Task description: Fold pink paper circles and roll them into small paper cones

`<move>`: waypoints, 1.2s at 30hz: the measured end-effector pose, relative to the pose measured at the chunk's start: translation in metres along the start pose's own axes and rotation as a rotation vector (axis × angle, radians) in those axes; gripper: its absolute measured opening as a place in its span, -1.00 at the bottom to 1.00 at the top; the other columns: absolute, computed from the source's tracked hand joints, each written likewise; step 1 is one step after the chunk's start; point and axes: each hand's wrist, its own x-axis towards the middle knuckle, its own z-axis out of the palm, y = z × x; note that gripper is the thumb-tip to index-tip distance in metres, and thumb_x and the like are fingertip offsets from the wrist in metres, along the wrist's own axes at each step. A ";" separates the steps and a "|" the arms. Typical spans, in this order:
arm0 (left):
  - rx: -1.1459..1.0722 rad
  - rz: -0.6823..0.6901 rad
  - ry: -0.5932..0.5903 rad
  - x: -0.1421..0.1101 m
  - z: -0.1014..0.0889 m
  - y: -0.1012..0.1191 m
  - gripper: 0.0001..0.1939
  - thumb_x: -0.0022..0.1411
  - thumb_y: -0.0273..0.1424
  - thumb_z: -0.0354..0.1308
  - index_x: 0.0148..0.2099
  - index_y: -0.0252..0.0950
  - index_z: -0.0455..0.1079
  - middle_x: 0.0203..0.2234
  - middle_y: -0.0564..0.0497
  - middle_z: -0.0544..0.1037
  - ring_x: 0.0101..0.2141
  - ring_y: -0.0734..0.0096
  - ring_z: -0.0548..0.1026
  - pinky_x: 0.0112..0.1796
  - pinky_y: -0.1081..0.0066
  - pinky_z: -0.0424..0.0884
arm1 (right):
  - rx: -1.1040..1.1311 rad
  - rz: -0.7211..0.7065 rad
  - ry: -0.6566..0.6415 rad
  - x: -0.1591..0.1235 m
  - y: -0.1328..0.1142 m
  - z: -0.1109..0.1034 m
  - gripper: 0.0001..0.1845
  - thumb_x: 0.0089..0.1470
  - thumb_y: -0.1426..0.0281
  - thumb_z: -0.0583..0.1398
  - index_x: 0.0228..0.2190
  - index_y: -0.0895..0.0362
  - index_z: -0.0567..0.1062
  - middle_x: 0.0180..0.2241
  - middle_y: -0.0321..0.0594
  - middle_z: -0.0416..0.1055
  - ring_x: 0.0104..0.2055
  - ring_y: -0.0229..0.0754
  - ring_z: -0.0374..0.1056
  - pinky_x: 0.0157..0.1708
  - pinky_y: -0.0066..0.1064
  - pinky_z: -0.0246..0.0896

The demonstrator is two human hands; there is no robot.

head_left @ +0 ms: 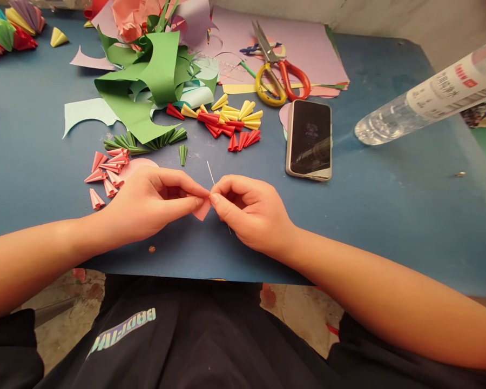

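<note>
My left hand (149,202) and my right hand (251,210) meet above the near part of the blue table (389,189). Both pinch a small pink paper piece (202,209) between thumb and fingers. A thin white stick (210,174) pokes up from the pinch, and its other end shows below my right hand. Just left of my left hand lies a cluster of small pink folded paper cones (105,172) and a pink paper circle (140,163).
Red and yellow paper cones (229,121) and green ones (146,141) lie beyond my hands. Green paper scraps (149,81), scissors (277,73) on pink sheets, a phone (309,139) and a lying plastic bottle (429,97) sit further back. Folded paper fans (12,27) are at far left.
</note>
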 end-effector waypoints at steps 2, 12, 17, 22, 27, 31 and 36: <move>0.001 0.008 -0.003 0.001 -0.001 -0.001 -0.93 0.23 -0.43 0.37 -0.25 -0.28 0.69 -0.41 -0.01 0.71 -0.34 0.35 0.62 -0.32 0.45 0.52 | -0.045 -0.043 -0.020 0.000 0.000 0.000 -0.83 0.24 0.41 0.24 -0.42 0.13 0.52 -0.48 -0.30 0.47 -0.49 -0.32 0.30 -0.47 -0.44 0.21; -0.103 -0.002 -0.042 0.000 -0.001 -0.001 -0.88 0.22 -0.54 0.29 -0.25 -0.28 0.65 -0.43 0.04 0.69 -0.33 0.40 0.62 -0.26 0.46 0.54 | -0.070 -0.120 -0.023 -0.001 -0.001 -0.002 -0.84 0.26 0.42 0.25 -0.38 0.14 0.58 -0.46 -0.29 0.53 -0.45 -0.30 0.33 -0.41 -0.42 0.23; -0.055 0.069 -0.077 0.002 -0.005 -0.006 -0.59 0.14 -0.63 0.29 0.03 -0.27 0.62 -0.27 0.02 0.71 -0.23 0.37 0.64 -0.20 0.46 0.56 | 0.133 0.130 0.016 0.003 0.002 -0.005 -0.78 0.24 0.28 0.30 -0.40 0.15 0.55 -0.55 -0.36 0.38 -0.54 -0.34 0.24 -0.54 -0.46 0.18; -0.021 0.125 -0.088 0.001 -0.005 -0.011 -0.61 0.18 -0.57 0.34 0.07 -0.26 0.59 -0.24 -0.01 0.70 -0.20 0.34 0.65 -0.14 0.41 0.59 | 0.239 0.138 0.014 0.005 0.001 -0.006 -0.74 0.17 0.25 0.36 -0.44 0.15 0.53 -0.57 -0.37 0.37 -0.56 -0.36 0.23 -0.56 -0.48 0.17; 0.001 0.117 -0.078 0.001 -0.005 -0.008 -0.63 0.20 -0.48 0.40 0.07 -0.25 0.59 -0.25 -0.01 0.69 -0.22 0.36 0.65 -0.17 0.44 0.61 | 0.254 0.112 0.021 0.004 0.001 -0.007 -0.70 0.17 0.20 0.37 -0.45 0.14 0.52 -0.57 -0.38 0.36 -0.56 -0.36 0.21 -0.57 -0.47 0.12; -0.046 0.056 -0.078 0.002 -0.006 -0.007 -0.71 0.25 -0.39 0.42 0.03 -0.22 0.61 -0.24 0.01 0.72 -0.22 0.35 0.68 -0.19 0.48 0.61 | 0.174 0.094 0.003 0.002 0.001 -0.008 -0.70 0.22 0.21 0.35 -0.43 0.15 0.52 -0.56 -0.38 0.36 -0.55 -0.36 0.22 -0.55 -0.46 0.12; -0.116 0.032 -0.080 0.002 -0.006 -0.007 -0.80 0.30 -0.36 0.42 -0.03 -0.20 0.63 -0.27 0.04 0.73 -0.23 0.38 0.69 -0.19 0.50 0.59 | 0.125 0.055 -0.036 0.000 0.002 -0.007 -0.78 0.29 0.29 0.29 -0.37 0.15 0.53 -0.51 -0.36 0.39 -0.52 -0.35 0.25 -0.50 -0.44 0.18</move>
